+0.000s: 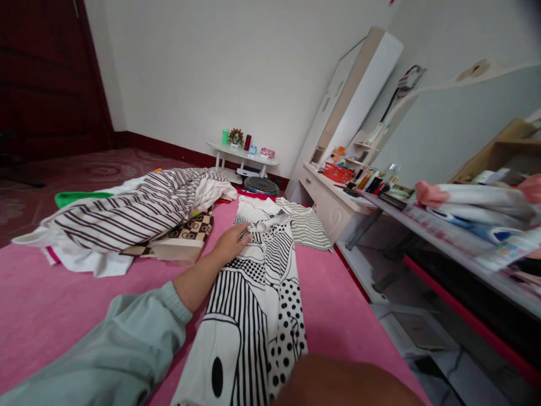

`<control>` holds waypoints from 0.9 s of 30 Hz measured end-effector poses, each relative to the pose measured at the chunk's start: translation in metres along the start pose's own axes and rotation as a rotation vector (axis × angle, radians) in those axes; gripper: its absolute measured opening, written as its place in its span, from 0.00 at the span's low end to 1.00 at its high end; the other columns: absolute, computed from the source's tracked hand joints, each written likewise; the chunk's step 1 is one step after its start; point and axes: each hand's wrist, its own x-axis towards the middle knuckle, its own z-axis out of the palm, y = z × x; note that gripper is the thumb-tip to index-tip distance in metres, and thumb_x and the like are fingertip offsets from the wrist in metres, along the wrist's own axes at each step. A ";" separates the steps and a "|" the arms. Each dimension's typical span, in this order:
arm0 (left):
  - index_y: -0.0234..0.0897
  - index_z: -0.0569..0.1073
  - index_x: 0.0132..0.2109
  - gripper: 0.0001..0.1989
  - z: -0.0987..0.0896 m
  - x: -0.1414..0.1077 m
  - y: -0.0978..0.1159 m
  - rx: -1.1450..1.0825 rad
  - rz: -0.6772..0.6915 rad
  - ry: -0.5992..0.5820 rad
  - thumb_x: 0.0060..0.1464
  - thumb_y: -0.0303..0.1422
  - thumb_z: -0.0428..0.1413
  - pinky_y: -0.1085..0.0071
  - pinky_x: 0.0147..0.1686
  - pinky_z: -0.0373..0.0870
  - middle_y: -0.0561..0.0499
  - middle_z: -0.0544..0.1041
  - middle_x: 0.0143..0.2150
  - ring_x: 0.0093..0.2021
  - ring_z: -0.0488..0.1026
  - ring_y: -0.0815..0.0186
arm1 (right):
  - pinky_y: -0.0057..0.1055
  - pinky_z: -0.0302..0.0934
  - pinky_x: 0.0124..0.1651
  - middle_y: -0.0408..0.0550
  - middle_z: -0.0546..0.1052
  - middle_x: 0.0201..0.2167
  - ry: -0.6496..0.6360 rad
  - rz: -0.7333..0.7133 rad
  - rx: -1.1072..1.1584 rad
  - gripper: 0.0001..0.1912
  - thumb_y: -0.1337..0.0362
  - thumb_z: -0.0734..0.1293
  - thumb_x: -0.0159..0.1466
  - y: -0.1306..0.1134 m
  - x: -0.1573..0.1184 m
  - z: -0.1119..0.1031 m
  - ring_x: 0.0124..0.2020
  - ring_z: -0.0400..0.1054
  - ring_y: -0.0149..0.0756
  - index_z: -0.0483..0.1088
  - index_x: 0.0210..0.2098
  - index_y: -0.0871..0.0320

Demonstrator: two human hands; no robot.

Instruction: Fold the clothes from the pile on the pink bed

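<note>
A long black-and-white garment with stripes and dots lies stretched lengthwise on the pink bed cover. Whether it is a dress or trousers I cannot tell. My left hand rests on its upper left edge, fingers reaching over the cloth and thumb apart. At the bottom edge my right hand is a dark blur over the garment's lower right part; its fingers cannot be made out. Beyond the garment, on the right, lies a thin-striped top.
Left of the garment is a heap of clothes with a striped shirt on top and a brown checked piece beneath. A cluttered desk and white dresser stand right. A low white shelf is at the wall.
</note>
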 end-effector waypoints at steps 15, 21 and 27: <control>0.40 0.63 0.61 0.39 0.009 0.029 0.043 0.425 0.034 0.025 0.45 0.52 0.60 0.56 0.57 0.59 0.41 0.64 0.62 0.60 0.61 0.51 | 0.26 0.45 0.30 0.36 0.69 0.22 0.594 0.097 -0.227 0.02 0.65 0.67 0.57 0.099 0.093 0.029 0.25 0.61 0.27 0.71 0.31 0.53; 0.39 0.73 0.44 0.18 0.022 0.064 0.056 0.483 -0.120 -0.078 0.54 0.47 0.53 0.63 0.42 0.66 0.44 0.77 0.41 0.45 0.73 0.54 | 0.25 0.47 0.30 0.38 0.71 0.24 0.574 0.084 -0.171 0.03 0.65 0.66 0.58 0.099 0.092 0.026 0.26 0.62 0.28 0.72 0.32 0.53; 0.38 0.70 0.44 0.15 0.008 0.063 0.057 0.274 -0.140 0.193 0.61 0.43 0.47 0.69 0.34 0.65 0.47 0.77 0.38 0.39 0.74 0.59 | 0.25 0.49 0.30 0.38 0.70 0.23 0.567 0.089 -0.116 0.03 0.64 0.66 0.58 0.100 0.093 0.024 0.26 0.61 0.29 0.73 0.31 0.54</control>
